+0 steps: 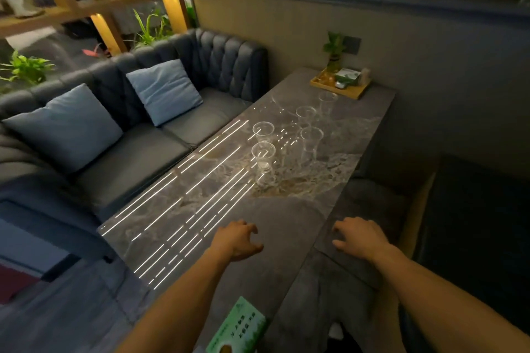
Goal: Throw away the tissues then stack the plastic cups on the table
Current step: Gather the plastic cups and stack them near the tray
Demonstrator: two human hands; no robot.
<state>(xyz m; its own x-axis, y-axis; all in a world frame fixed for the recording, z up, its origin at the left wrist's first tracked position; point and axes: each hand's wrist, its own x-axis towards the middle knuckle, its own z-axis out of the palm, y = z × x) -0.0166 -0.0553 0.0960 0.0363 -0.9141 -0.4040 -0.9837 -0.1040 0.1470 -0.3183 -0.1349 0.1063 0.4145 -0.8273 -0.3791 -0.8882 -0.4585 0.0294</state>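
Several clear plastic cups stand apart on the grey marble table (218, 209). The nearest cup (263, 156) is in the middle, with another cup (263, 130) just behind it. To the right stands a third cup (311, 140), and further cups (306, 114) sit toward the far end. My left hand (236, 239) hovers over the near part of the table, fingers spread, holding nothing. My right hand (360, 238) is at the table's right edge, fingers apart and empty. No loose tissues are visible on the tabletop.
A green tissue pack (236, 327) lies at the near table edge below my left arm. A wooden tray (339, 84) with a plant and small items sits at the far end. A dark sofa (137, 135) with blue cushions runs along the left; a seat is on the right.
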